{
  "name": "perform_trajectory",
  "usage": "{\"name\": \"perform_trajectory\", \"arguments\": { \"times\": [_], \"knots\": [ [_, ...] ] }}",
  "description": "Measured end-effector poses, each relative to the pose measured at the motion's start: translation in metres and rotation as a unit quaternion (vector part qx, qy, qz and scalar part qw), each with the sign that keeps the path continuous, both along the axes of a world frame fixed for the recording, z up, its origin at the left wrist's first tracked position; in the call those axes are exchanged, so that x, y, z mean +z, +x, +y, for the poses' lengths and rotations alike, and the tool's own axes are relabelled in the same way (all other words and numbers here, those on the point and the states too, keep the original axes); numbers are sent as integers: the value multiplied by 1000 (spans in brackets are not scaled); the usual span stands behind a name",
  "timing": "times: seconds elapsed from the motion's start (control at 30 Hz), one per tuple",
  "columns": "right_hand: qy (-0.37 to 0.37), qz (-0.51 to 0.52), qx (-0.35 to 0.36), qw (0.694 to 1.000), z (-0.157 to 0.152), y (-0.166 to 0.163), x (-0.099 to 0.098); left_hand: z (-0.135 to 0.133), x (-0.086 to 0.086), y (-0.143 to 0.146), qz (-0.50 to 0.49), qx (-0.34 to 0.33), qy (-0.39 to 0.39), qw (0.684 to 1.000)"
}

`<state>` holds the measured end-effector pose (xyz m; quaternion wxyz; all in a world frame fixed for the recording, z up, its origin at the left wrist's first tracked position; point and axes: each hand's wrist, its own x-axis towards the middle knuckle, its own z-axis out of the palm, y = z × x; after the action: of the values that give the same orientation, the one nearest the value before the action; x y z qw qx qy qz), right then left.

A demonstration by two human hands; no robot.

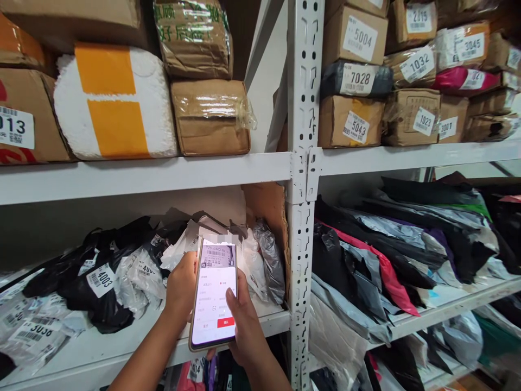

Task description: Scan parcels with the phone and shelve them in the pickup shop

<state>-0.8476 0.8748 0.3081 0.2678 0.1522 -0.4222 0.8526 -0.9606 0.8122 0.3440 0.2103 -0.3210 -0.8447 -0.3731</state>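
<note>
A smartphone (214,296) with a lit screen showing a barcode picture and a red button is held upright in front of the lower shelf. My left hand (180,288) grips its left edge. Around the phone's right and bottom edges wraps my right hand (244,326), its thumb resting on the screen. Behind the phone lie white and grey plastic parcel bags (260,260) on the lower shelf (97,347).
A white perforated upright (303,163) divides two shelf bays. Labelled cardboard boxes (352,117) and a white foam box (116,103) fill the upper shelf. Black and white bags, one labelled 4003 (100,279), lie at lower left; dark, grey and pink bags (386,260) pile at right.
</note>
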Motion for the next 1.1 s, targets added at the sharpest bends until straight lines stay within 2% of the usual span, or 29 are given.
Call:
{"name": "perform_trajectory", "arguments": {
  "times": [0.13, 0.4, 0.8, 1.1],
  "knots": [
    [-2, -28, -28, 999, -1, -2, -1, 0, 0, 0, 2, 5, -2, 1000],
    [11, -28, -33, 999, 1, 0, -1, 1, -3, -2, 1, 27, -14, 1000],
    [11, -19, -5, 1000, -1, 8, 6, 1, -6, -7, 24, 28, -24, 999],
    [-7, -39, 20, 999, -2, 10, 4, 1, 0, -1, -23, 36, -5, 999]
  ]
}}
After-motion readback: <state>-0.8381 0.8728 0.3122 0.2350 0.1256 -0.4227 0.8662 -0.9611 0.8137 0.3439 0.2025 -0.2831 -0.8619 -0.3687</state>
